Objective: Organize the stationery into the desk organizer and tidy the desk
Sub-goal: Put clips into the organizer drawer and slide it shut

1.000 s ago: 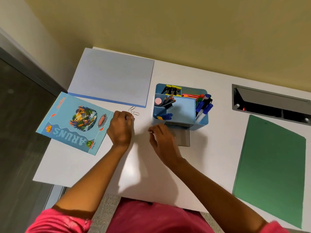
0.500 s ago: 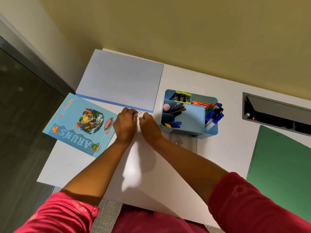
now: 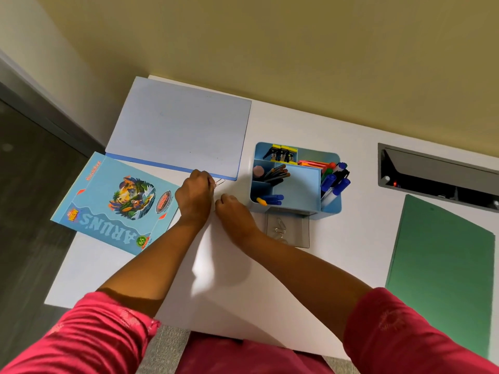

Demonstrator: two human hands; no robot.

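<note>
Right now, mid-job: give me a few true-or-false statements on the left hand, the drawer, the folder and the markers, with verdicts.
1. The left hand pinches a paper clip just off the near edge of the pad. True.
2. The clear drawer of the organizer is pushed shut. False: it is pulled out, with spare clips lying in it.
3. The green folder lies to the right of the organizer. True.
4. The markers lie flat on the green folder. False: they stand in the organizer's right-hand compartment.
</note>
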